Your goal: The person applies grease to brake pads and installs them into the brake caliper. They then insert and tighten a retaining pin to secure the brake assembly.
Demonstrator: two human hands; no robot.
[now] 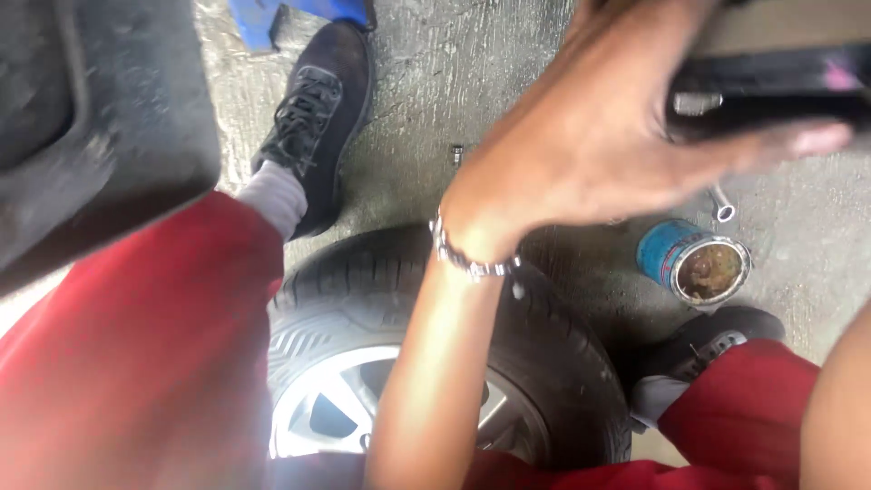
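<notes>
Fingers of the left hand (pixel 599 136) curl around a black bar (pixel 771 91) at far right, thumb underneath. Near it lies a tyre (pixel 562 363); an open tin (pixel 699 263) stands right of it. Only the right forearm shows, so its grip can't be told.

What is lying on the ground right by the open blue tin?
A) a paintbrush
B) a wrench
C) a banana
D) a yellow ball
B: the ring end of a metal wrench shows on the concrete just above the blue tin, its handle hidden behind the hand.
</notes>
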